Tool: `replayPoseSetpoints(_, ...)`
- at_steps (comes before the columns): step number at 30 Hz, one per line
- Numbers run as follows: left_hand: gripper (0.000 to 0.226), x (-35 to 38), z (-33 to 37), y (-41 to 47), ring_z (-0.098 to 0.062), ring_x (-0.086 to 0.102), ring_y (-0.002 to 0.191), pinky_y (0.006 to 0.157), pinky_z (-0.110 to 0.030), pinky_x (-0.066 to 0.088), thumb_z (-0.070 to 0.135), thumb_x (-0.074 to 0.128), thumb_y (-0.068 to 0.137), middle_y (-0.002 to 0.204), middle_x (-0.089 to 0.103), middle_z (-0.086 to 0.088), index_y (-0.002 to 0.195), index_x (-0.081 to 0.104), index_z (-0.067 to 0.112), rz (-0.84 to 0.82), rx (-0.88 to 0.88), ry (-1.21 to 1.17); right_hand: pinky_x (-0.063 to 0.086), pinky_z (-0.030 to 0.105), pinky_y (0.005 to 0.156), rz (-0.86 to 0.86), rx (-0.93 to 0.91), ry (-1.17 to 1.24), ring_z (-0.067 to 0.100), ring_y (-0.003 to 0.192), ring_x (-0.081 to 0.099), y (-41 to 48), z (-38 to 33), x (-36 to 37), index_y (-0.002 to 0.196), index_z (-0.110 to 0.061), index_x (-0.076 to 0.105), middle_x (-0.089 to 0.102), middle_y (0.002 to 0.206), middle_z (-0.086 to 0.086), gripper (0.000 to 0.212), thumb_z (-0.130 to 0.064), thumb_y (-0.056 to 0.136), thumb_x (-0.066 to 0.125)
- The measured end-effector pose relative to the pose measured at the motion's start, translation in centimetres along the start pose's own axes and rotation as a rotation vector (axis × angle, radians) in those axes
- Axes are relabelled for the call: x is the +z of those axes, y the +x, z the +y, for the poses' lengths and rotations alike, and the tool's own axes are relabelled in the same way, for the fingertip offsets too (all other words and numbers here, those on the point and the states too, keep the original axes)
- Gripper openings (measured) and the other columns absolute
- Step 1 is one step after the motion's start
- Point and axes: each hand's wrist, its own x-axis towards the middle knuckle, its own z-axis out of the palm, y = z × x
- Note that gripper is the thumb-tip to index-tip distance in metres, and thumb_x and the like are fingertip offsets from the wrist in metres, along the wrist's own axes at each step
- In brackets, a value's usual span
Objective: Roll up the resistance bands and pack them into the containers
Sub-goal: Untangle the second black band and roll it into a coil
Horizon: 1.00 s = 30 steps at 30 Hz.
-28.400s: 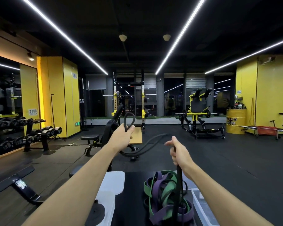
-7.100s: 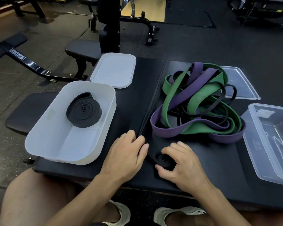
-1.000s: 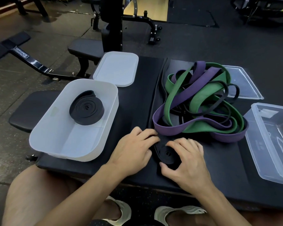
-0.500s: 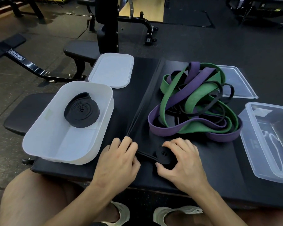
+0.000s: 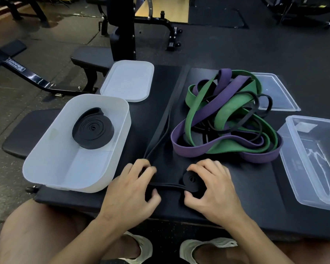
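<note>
– Where is the thin black band (image 5: 191, 180)?
– On the tabletop (image 5: 255, 187), near its front edge. The right hand (image 5: 215, 189) curls its fingers (image 5: 205, 165) round the little roll; the left hand (image 5: 130, 189) pinches the loose end

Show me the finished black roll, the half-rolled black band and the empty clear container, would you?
finished black roll (image 5: 93, 128): head view, centre of the coil's top.
half-rolled black band (image 5: 192, 179): head view, centre of its small coil.
clear container (image 5: 320, 159): head view, bare floor inside.

white upside-down label (image 5: 15, 66) on black bench leg (image 5: 39, 79), lettering too blurred to read
</note>
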Motion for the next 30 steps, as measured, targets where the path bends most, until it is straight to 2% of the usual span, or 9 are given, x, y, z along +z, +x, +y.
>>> replayPoseSetpoints(3,0.044,0.1,0.3,0.4,-0.021,0.054,0.108,0.079,-0.035,0.053,0.036,0.061,0.073,0.141,0.049,0.009,0.114,0.066,0.023,0.002,-0.015,-0.013,0.035,0.028,0.098,-0.026,0.002,0.014,0.006,0.100,0.046,0.0,0.0,-0.2,0.116,-0.029,0.066,0.050,0.109,-0.021,0.052,-0.047,0.067,0.068)
replayPoseSetpoints(6,0.048,0.4,1.0,0.3,-0.028,0.043,0.132,0.106,-0.040,0.035,0.032,0.065,0.068,0.155,0.040,0.002,0.115,0.069,0.024,0.009,-0.038,-0.025,0.036,0.027,0.099,-0.044,-0.007,0.033,0.004,0.105,0.046,-0.2,-0.1,-0.3,0.119,-0.030,0.066,0.050,0.113,-0.023,0.054,-0.042,0.067,0.067)
replayPoseSetpoints(9,0.048,0.5,1.1,0.5,-0.024,0.042,0.142,0.114,-0.044,0.028,0.029,0.067,0.069,0.149,0.047,0.003,0.117,0.069,0.025,0.027,0.062,-0.100,0.035,0.025,0.102,-0.062,-0.021,0.040,0.004,0.111,0.047,-0.2,-0.2,-0.4,0.124,-0.030,0.065,0.051,0.117,-0.023,0.057,-0.039,0.068,0.064)
replayPoseSetpoints(12,0.041,0.9,1.0,0.9,-0.007,0.053,0.133,0.119,-0.046,0.024,0.031,0.068,0.081,0.129,0.060,0.015,0.122,0.066,0.028,-0.016,0.253,-0.188,0.035,0.025,0.104,-0.078,-0.036,0.048,0.004,0.117,0.048,-0.2,-0.1,-0.5,0.129,-0.029,0.065,0.052,0.122,-0.023,0.061,-0.036,0.069,0.063)
replayPoseSetpoints(16,0.037,1.9,1.1,1.8,-0.004,0.060,0.113,0.117,-0.037,0.032,0.039,0.065,0.096,0.115,0.062,0.019,0.132,0.062,0.029,-0.028,0.351,-0.216,0.036,0.026,0.108,-0.088,-0.059,0.074,0.003,0.125,0.047,-0.2,-0.1,-0.5,0.138,-0.028,0.061,0.054,0.130,-0.023,0.069,-0.032,0.069,0.061)
replayPoseSetpoints(22,0.030,2.7,1.2,2.5,-0.007,0.060,0.099,0.091,-0.033,0.045,0.035,0.064,0.103,0.114,0.063,0.017,0.132,0.069,0.031,0.044,0.394,-0.215,0.037,0.029,0.110,-0.073,-0.070,0.090,0.001,0.130,0.046,-0.3,-0.3,-0.5,0.141,-0.027,0.057,0.056,0.133,-0.024,0.072,-0.031,0.069,0.060)
replayPoseSetpoints(26,0.027,3.2,1.1,2.3,-0.008,0.061,0.098,0.089,-0.033,0.047,0.035,0.064,0.103,0.110,0.066,0.014,0.128,0.072,0.030,0.095,0.398,-0.218,0.039,0.032,0.105,-0.014,-0.042,-0.026,0.008,0.119,0.051,-0.4,-0.5,0.1,0.135,-0.024,0.061,0.053,0.129,-0.016,0.074,-0.058,0.070,0.073)
replayPoseSetpoints(28,0.027,3.2,1.1,2.3,-0.008,0.062,0.099,0.090,-0.033,0.047,0.036,0.062,0.104,0.110,0.066,0.014,0.129,0.072,0.029,0.097,0.394,-0.230,0.036,0.029,0.096,0.016,0.034,-0.059,0.011,0.108,0.051,-0.3,-0.3,0.4,0.125,-0.026,0.064,0.050,0.118,-0.015,0.076,-0.074,0.067,0.071)
replayPoseSetpoints(30,0.029,3.3,1.0,2.3,-0.007,0.061,0.103,0.096,-0.033,0.045,0.036,0.060,0.105,0.111,0.066,0.015,0.131,0.071,0.029,0.085,0.394,-0.236,0.034,0.028,0.091,0.029,0.059,-0.043,0.011,0.100,0.050,-0.1,0.1,0.6,0.117,-0.030,0.064,0.049,0.110,-0.018,0.070,-0.078,0.066,0.068)
